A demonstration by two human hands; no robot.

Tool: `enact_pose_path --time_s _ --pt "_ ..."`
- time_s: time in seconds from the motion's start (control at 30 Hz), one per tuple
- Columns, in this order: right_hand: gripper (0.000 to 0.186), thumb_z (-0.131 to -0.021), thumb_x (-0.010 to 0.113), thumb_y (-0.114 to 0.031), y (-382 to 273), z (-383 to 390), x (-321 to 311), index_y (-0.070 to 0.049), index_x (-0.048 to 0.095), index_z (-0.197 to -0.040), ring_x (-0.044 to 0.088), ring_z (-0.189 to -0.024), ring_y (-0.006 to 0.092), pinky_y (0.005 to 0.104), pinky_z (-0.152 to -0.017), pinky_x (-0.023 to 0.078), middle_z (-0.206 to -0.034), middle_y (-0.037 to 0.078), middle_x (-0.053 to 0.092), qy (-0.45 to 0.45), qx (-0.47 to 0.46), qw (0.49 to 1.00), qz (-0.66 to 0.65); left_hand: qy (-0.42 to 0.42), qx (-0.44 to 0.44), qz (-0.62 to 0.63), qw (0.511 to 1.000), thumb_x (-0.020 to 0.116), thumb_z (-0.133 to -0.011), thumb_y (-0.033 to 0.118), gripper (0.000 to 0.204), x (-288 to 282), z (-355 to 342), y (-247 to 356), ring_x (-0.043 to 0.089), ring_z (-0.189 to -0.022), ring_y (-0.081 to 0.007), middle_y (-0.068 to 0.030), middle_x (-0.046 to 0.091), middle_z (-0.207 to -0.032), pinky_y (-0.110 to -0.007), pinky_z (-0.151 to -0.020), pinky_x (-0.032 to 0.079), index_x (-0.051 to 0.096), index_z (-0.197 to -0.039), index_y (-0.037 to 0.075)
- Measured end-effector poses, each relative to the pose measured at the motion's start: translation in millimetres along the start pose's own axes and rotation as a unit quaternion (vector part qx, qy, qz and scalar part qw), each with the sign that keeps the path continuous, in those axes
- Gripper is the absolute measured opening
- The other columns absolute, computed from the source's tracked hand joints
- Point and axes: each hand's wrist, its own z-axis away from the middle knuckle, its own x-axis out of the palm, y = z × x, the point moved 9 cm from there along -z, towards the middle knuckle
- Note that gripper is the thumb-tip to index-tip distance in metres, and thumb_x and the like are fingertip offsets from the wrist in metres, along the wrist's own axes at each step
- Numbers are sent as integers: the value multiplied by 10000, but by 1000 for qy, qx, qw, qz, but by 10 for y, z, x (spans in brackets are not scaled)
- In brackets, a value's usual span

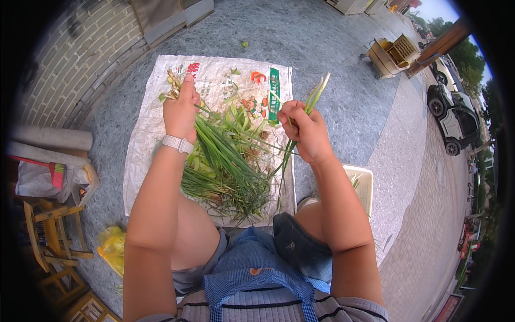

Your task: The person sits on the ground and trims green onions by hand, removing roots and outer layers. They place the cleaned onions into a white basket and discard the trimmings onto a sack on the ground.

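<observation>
My left grip point(182, 110) is closed around a bundle of green onions point(214, 140), their pale root ends poking out above my thumb side and the long green tops trailing down toward me; held near the roots like this, I judge, the stalks stay together while the leaves hang loose. My right grip point(302, 126) pinches a few separate stalks point(316, 94), white ends up and outward, green ends drooping below, probably set apart so they can be handled singly. Under it all lies a white woven sheet point(153, 115), likely there to catch the scraps and the heap of greens point(244, 198) in front of me. A pale strip point(276, 97) sticks out by my right fingertips; I can't tell whether it is peel or stalk. My curled fingers hide how many stalks each grip has. My right forearm point(343, 209) covers part of the cream basket point(367, 185), so its contents are hard to make out.
</observation>
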Motion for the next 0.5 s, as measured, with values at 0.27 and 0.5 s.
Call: enact_pose_path --time_s 0.27,0.5 --pt "116 -878 535 -148 113 -28 103 -37 554 -849 346 -493 49 214 -438 237 -724 25 539 -22 19 999 -18 -182 -25 -74 980 700 -853 145 240 676 571 -198 542 -797 -64 13 644 -874 -238 -741 431 670 -1046 6" --pt "116 -882 537 -158 268 33 262 -46 562 -876 354 -491 45 216 -437 244 -718 16 533 -64 67 995 27 -208 -12 -45 977 729 -839 166 276 812 688 -158 570 -840 -80 -22 663 -943 -242 -756 454 666 -1040 -12"
